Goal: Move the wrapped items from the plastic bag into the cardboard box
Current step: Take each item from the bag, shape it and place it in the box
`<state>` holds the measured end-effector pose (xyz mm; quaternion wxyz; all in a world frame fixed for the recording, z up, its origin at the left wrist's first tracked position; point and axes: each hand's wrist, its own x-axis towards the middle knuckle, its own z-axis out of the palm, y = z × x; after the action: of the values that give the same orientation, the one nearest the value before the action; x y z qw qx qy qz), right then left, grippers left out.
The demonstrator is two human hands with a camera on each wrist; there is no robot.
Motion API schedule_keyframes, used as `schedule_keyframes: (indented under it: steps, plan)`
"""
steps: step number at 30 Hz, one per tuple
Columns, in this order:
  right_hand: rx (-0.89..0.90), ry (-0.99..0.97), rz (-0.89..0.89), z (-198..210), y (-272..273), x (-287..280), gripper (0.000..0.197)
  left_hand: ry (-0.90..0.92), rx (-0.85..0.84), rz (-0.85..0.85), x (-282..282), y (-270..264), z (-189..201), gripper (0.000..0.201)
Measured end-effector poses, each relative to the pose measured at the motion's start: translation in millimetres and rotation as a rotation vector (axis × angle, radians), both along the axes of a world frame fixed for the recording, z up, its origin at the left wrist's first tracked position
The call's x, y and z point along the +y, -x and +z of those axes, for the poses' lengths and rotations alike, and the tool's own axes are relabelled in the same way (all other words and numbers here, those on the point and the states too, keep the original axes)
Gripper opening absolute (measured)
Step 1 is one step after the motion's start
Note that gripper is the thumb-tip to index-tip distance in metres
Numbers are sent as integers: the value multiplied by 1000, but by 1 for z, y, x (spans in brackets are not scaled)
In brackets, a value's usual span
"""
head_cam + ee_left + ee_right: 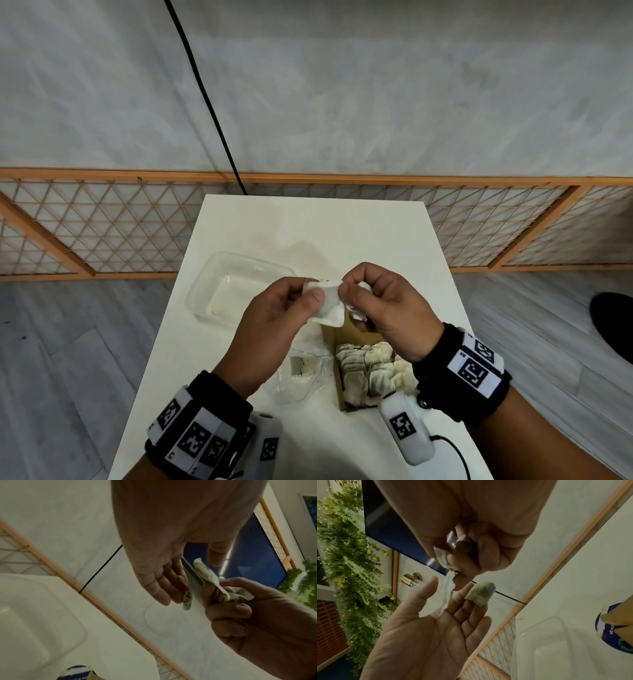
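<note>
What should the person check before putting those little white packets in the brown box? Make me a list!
1. Left hand has a packet: ok, its thumb and fingers pinch the flat white packet.
2. Right hand has a packet: ok, it holds a crumpled packet.
3. The two packets are apart: cannot tell; they meet between the hands.
4. Cardboard box is open: ok, its top is open below the hands.
5. Room in the box: cannot tell; packed packets fill the part that shows, and the right wrist hides the rest.
6. Plastic bag emptied: not ok, something still lies inside.
</note>
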<state>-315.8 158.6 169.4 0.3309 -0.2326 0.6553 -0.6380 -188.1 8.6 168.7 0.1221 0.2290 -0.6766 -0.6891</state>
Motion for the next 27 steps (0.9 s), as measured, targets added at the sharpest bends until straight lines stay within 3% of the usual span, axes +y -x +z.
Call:
schedule_keyframes:
  steps: [4, 8, 10, 14, 16, 18, 21, 24, 27]
  plan:
    - [-24, -21, 131, 0, -2, 1, 12, -28, 38, -19, 0, 0, -2, 11]
    - [23, -69, 51, -4, -2, 0, 12, 82, 39, 45, 0, 1, -13, 11]
    - [-37, -38, 13, -3, -1, -1, 8, 118, 23, 81, -2, 2, -16, 11]
    - [-316, 56, -31, -2, 1, -3, 40, 197, 4, 130, -6, 2, -22, 3]
    - [-300, 57, -30, -3, 0, -4, 44, 193, 11, 128, -7, 2, -26, 17]
    - [-213, 27, -33, -3, -3, -3, 35, 203, -8, 112, -8, 2, -28, 29]
    - [-157, 10, -59, -8, -6, -2, 19, 249, -40, 106, -6, 3, -28, 5]
    - [-134, 28, -75, -11, -11, -5, 21, 270, -67, 112, -5, 3, -31, 11]
    - [-105, 68, -101, -14, -16, -8, 8, 255, -58, 147, -2, 7, -30, 11]
